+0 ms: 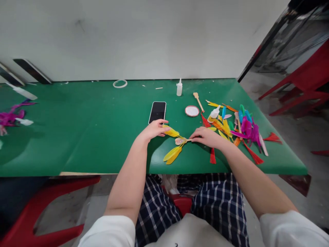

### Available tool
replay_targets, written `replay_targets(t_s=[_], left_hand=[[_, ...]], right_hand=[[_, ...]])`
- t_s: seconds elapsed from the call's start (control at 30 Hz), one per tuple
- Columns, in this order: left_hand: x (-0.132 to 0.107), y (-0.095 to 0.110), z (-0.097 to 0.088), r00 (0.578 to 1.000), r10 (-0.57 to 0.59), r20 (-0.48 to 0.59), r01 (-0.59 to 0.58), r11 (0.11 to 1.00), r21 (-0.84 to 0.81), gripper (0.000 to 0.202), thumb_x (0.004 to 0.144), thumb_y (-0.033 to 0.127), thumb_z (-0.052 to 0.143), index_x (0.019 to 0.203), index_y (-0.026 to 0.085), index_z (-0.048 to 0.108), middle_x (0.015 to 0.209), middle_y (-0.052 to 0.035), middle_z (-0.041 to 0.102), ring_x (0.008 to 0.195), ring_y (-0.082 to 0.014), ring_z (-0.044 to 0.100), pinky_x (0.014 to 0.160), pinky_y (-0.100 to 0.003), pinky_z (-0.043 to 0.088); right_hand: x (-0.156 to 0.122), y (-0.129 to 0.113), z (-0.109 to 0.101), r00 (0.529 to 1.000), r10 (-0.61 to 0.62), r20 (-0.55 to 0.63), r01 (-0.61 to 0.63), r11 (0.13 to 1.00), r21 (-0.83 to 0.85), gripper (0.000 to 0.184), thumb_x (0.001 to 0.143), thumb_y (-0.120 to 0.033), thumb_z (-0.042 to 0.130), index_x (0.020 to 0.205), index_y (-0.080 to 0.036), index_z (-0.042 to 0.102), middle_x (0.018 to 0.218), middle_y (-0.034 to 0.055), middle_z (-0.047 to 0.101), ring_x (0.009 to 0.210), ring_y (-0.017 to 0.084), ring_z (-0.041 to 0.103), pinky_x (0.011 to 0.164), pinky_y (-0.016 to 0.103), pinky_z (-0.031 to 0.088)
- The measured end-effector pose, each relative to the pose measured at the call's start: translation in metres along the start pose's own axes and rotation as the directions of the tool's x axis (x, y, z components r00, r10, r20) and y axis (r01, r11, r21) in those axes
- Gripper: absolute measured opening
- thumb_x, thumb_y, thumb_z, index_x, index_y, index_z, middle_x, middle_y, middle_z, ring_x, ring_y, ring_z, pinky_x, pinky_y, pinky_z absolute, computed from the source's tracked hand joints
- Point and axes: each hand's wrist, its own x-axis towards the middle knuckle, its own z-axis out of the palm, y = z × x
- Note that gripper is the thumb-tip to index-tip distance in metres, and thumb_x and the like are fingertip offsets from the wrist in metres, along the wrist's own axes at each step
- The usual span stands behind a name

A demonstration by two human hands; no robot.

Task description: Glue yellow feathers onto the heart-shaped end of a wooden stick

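My left hand (pixel 155 130) has its thumb and fingers closed on the tip of a yellow feather (pixel 171 131). My right hand (pixel 207 136) pinches the thin wooden handle (pixel 189 140) of a small stick with a pale, patterned oval head (pixel 179 141). Yellow feathers fan out from both sides of the stick near that head, and a lower pair of yellow feathers (pixel 172 155) rests on the green table. Below my right hand lies a red tassel (pixel 212 156); the far end of the handle is hidden under the hand.
Behind my hands are a phone (pixel 157 112), a round white dish (pixel 192 110), a wooden stick (pixel 198 101) and an upright dropper bottle (pixel 179 88). Another bottle (pixel 214 114) leans by a pile of coloured feathers (pixel 246 128). Purple feathers (pixel 10 118) lie far left.
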Motion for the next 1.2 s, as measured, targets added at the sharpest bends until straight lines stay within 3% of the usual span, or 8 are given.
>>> replay_targets(t_s=[0.1,0.2,0.3,0.63,0.97,1.2], left_hand=[[0.004,-0.004,0.001,1.000,0.008,-0.027,-0.008,1.000,0.005,0.046,0.073,0.027,0.065,0.114,0.013,0.049,0.095,-0.0114,0.065,0.084,-0.0202,0.064,0.069,-0.031,0.052],[0.009,-0.008,0.004,0.999,0.010,-0.049,-0.011,1.000,-0.017,0.042,0.074,0.022,0.063,0.113,0.013,0.050,0.091,-0.0100,0.065,0.081,-0.0190,0.064,0.067,-0.029,0.053],[0.014,-0.014,0.006,0.996,0.003,-0.086,-0.004,1.000,-0.012,0.040,0.075,0.018,0.062,0.113,0.014,0.050,0.086,-0.0084,0.064,0.075,-0.0174,0.064,0.064,-0.029,0.053],[0.016,-0.017,0.008,0.984,0.087,-0.155,-0.050,0.972,0.231,0.027,0.076,0.021,0.059,0.103,0.015,0.058,0.078,-0.0072,0.064,0.061,-0.0138,0.062,0.045,-0.020,0.046],[0.019,-0.020,0.009,0.983,0.069,-0.173,-0.037,0.982,0.184,0.011,0.074,0.019,0.061,0.082,0.012,0.064,0.067,-0.0043,0.063,0.058,-0.0114,0.060,0.052,-0.023,0.051],[0.014,-0.016,0.009,0.987,0.071,-0.146,-0.048,0.987,0.155,0.014,0.074,0.024,0.062,0.083,0.013,0.064,0.073,-0.0052,0.065,0.063,-0.0119,0.061,0.054,-0.022,0.052]], right_hand=[[0.006,0.002,0.013,0.982,-0.065,-0.179,0.052,0.996,-0.074,0.022,0.082,-0.030,0.053,0.098,-0.022,0.066,0.094,0.0065,0.063,0.091,0.020,0.054,0.082,0.036,0.043],[0.007,-0.010,0.033,0.923,-0.111,-0.370,0.085,0.993,-0.084,0.024,0.084,-0.023,0.048,0.101,-0.019,0.064,0.095,0.0074,0.062,0.092,0.019,0.053,0.083,0.035,0.044],[0.005,-0.022,0.047,0.881,-0.141,-0.451,0.081,0.986,-0.149,0.028,0.082,-0.012,0.043,0.100,-0.015,0.064,0.094,0.0093,0.062,0.090,0.020,0.053,0.081,0.035,0.045],[0.003,-0.020,0.052,0.897,-0.197,-0.396,0.079,0.952,-0.294,0.027,0.082,-0.012,0.043,0.097,-0.016,0.065,0.092,0.0085,0.064,0.084,0.020,0.055,0.075,0.034,0.047],[0.005,-0.021,0.056,0.898,-0.178,-0.404,0.045,0.947,-0.318,0.026,0.082,-0.013,0.043,0.096,-0.014,0.065,0.092,0.0091,0.063,0.084,0.020,0.054,0.074,0.034,0.045],[0.004,-0.021,0.056,0.901,-0.176,-0.397,0.045,0.947,-0.317,0.025,0.082,-0.013,0.043,0.097,-0.014,0.064,0.093,0.0095,0.063,0.085,0.021,0.053,0.074,0.035,0.045]])
